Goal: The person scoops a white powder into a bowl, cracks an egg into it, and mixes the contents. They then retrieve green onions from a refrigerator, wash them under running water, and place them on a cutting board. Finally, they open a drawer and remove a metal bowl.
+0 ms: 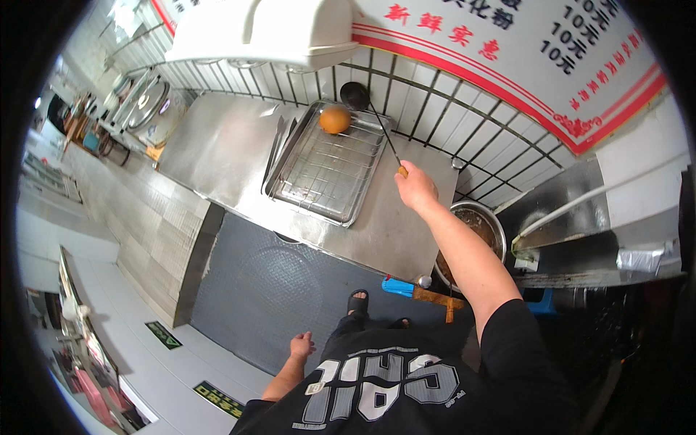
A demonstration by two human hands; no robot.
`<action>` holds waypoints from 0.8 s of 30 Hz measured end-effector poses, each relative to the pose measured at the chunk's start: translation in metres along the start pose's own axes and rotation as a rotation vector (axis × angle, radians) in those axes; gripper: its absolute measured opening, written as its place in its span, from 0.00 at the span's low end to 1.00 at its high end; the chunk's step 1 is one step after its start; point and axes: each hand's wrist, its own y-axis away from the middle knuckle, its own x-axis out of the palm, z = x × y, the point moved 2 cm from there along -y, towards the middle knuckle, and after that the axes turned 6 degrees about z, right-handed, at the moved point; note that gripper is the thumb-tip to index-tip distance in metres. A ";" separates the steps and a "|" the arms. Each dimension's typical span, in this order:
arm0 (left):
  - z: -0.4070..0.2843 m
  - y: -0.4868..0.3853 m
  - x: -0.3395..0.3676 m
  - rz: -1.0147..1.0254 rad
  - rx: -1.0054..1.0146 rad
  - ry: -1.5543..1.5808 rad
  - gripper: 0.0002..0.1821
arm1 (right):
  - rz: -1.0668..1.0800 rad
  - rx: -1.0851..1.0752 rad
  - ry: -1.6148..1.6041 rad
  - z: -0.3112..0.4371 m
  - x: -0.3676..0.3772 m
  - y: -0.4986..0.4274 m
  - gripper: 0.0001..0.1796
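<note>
My right hand [417, 184] grips the wooden-tipped handle of a long dark ladle [355, 96], its bowl raised beside the far edge of a metal tray. On the wire rack [331, 163] in that tray [356, 209] rests a round orange-brown item [335, 119], just left of the ladle bowl; what it is exactly I cannot tell. The tray lies on a stainless steel counter [402, 228]. Low beside my body hangs my left hand [302, 345], its fingers loosely curled, with nothing visible in it.
A round metal pot [492, 217] with brown contents stands partly under my right forearm. A metal grid [435, 103] lines the wall behind the counter. To the far left is a large lidded pot [149, 106]. Blue-and-brown handled items [399, 287] lie at the counter's near edge.
</note>
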 end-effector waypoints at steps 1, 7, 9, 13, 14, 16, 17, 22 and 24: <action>-0.007 -0.002 0.002 -0.005 0.014 -0.011 0.20 | 0.008 0.027 -0.031 -0.006 -0.002 0.004 0.27; -0.043 -0.007 0.006 0.103 0.117 -0.124 0.19 | 0.130 0.044 -0.539 -0.082 -0.030 0.079 0.26; -0.050 -0.006 0.010 0.116 0.117 -0.154 0.19 | 0.093 0.071 -0.804 -0.126 -0.043 0.129 0.27; -0.056 0.012 0.027 0.096 0.122 -0.388 0.20 | 0.001 0.307 -0.941 -0.216 -0.063 0.217 0.30; -0.057 0.017 0.032 0.076 0.140 -0.466 0.21 | -0.049 0.394 -0.879 -0.239 -0.067 0.234 0.30; -0.059 0.028 0.044 0.086 0.123 -0.533 0.22 | -0.105 0.504 -0.741 -0.285 -0.069 0.260 0.29; -0.061 0.032 0.051 0.086 0.125 -0.572 0.22 | -0.120 0.553 -0.656 -0.308 -0.067 0.270 0.29; -0.073 0.037 0.089 0.155 0.222 -0.632 0.23 | -0.128 0.643 -0.449 -0.394 -0.029 0.277 0.27; -0.077 0.037 0.102 0.188 0.222 -0.532 0.23 | -0.163 0.614 -0.266 -0.409 -0.015 0.276 0.27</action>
